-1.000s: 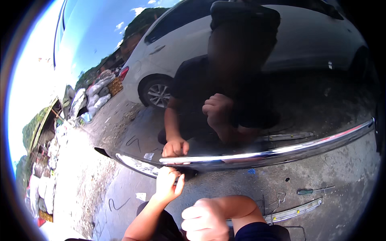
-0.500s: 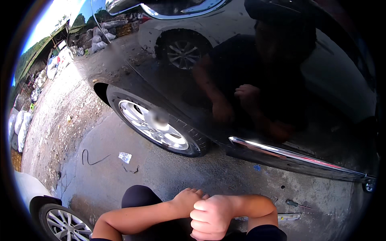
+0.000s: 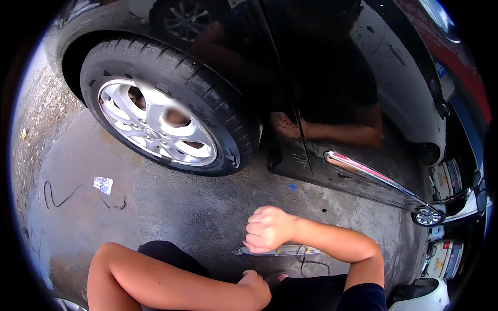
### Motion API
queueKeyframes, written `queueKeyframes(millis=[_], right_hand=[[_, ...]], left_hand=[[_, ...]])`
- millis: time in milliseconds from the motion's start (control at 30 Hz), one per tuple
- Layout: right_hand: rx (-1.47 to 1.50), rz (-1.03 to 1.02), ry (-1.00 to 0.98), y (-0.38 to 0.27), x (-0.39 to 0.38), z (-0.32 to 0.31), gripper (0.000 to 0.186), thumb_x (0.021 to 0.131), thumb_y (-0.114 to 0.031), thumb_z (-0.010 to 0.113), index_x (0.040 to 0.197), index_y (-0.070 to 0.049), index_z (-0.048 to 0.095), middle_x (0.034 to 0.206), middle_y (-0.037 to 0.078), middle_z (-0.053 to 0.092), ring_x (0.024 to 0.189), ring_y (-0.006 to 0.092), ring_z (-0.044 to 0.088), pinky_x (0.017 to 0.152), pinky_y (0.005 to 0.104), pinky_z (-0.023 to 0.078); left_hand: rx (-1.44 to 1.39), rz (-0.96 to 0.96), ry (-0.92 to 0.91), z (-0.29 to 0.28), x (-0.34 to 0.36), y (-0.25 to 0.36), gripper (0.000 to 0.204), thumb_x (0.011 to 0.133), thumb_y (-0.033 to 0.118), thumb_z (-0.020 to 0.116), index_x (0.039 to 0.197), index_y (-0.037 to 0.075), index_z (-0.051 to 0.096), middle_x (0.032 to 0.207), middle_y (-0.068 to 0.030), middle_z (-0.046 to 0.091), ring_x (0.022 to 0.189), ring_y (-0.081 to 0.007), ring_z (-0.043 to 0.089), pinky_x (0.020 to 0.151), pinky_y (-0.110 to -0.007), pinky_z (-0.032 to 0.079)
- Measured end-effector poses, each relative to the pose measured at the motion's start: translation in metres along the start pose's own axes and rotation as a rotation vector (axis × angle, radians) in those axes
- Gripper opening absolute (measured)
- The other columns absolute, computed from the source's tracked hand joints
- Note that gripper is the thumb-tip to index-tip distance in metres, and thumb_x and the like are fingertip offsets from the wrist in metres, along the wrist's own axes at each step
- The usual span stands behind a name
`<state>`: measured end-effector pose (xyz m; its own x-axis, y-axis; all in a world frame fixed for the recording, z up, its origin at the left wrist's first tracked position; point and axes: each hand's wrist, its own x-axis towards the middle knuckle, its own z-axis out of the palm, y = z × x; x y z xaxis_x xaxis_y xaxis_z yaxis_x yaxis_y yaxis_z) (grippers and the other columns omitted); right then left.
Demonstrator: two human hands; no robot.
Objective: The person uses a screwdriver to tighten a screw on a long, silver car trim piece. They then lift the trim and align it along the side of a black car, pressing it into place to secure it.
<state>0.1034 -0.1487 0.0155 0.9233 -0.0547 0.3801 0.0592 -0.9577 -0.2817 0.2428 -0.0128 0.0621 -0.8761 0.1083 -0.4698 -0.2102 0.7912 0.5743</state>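
My right hand [image 3: 268, 229] is closed in a fist, raised above the ground, with no object showing in it. Lower and nearer my body, my left hand [image 3: 254, 290] is curled closed by my dark-clothed lap, its fingertips mostly hidden. Under and beside the right fist lies a long flat strip [image 3: 282, 251] with small yellow marks, and a thin dark cable [image 3: 314, 263] loops near it. Both hands are apart from the black car [image 3: 244, 67], which fills the upper view. Its wheel [image 3: 150, 136] with silver spokes stands ahead on the left.
A chrome trim strip [image 3: 371, 177] runs along the car's lower door. On the concrete lie a small shiny packet [image 3: 103, 185], a bent black wire [image 3: 58, 199] and a blue scrap [image 3: 292, 186]. At right are a white vehicle [image 3: 433, 298] and several boxy items.
My view has turned right and closer to the wheel. My hands, formerly together, have separated: the right fist is higher, the left lower. The screwdriver on the ground is out of sight.
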Motion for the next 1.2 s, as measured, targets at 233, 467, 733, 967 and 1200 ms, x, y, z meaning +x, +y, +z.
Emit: queueKeyframes(millis=[233, 467, 733, 967, 1200], right_hand=[[-0.244, 0.412, -0.22, -0.064, 0.028, -0.047, 0.033, 0.073, -0.018, 0.077, 0.058, -0.011, 0.048, 0.057, 0.001, 0.042, 0.055, 0.0189, 0.05, 0.058, 0.034, 0.044], [-0.306, 0.373, 0.204, -0.026, 0.027, -0.074, 0.031, 0.071, -0.018, 0.074, 0.055, -0.01, 0.048, 0.052, 0.002, 0.042, 0.044, 0.0178, 0.043, 0.111, 0.0604, 0.04], [-0.671, 0.35, 0.202, 0.005, 0.008, -0.08, 0.017, 0.071, -0.017, 0.073, 0.068, -0.009, 0.058, 0.064, 0.001, 0.055, 0.06, 0.0179, 0.057, 0.117, 0.0613, 0.028], [-0.844, 0.5, 0.139, -0.002, 0.0, -0.066, 0.019, 0.073, -0.02, 0.072, 0.08, -0.005, 0.064, 0.078, 0.006, 0.06, 0.076, 0.0226, 0.062, 0.116, 0.0654, 0.026], [-0.643, 0.527, 0.181, -0.043, 0.028, -0.053, 0.024, 0.072, -0.028, 0.076, 0.074, -0.006, 0.065, 0.073, 0.005, 0.057, 0.072, 0.0204, 0.061, 0.113, 0.0749, 0.024]], left_hand=[[0.125, -0.207, 0.305, 0.0, -0.03, 0.042, 0.037, 0.094, 0.018, 0.054, 0.125, 0.003, 0.067, 0.128, -0.0175, 0.065, 0.116, -0.0332, 0.062, 0.098, -0.057, 0.045], [0.179, -0.142, 0.189, 0.0, -0.039, 0.031, 0.035, 0.093, 0.018, 0.058, 0.123, 0.003, 0.068, 0.126, -0.0167, 0.066, 0.115, -0.0318, 0.064, 0.096, -0.055, 0.046], [0.053, -0.114, 0.199, -0.011, -0.069, 0.028, 0.03, 0.092, 0.019, 0.06, 0.117, 0.008, 0.071, 0.122, -0.0133, 0.068, 0.112, -0.0288, 0.066, 0.09, -0.047, 0.049], [0.041, -0.094, 0.23, -0.013, -0.06, 0.027, 0.028, 0.092, 0.019, 0.058, 0.115, 0.009, 0.071, 0.117, -0.0125, 0.07, 0.109, -0.0282, 0.067, 0.089, -0.045, 0.05], [0.012, -0.03, 0.181, -0.01, -0.049, 0.016, 0.035, 0.091, 0.025, 0.062, 0.118, 0.002, 0.063, 0.107, -0.0175, 0.068, 0.098, -0.0323, 0.069, 0.084, -0.043, 0.051]])
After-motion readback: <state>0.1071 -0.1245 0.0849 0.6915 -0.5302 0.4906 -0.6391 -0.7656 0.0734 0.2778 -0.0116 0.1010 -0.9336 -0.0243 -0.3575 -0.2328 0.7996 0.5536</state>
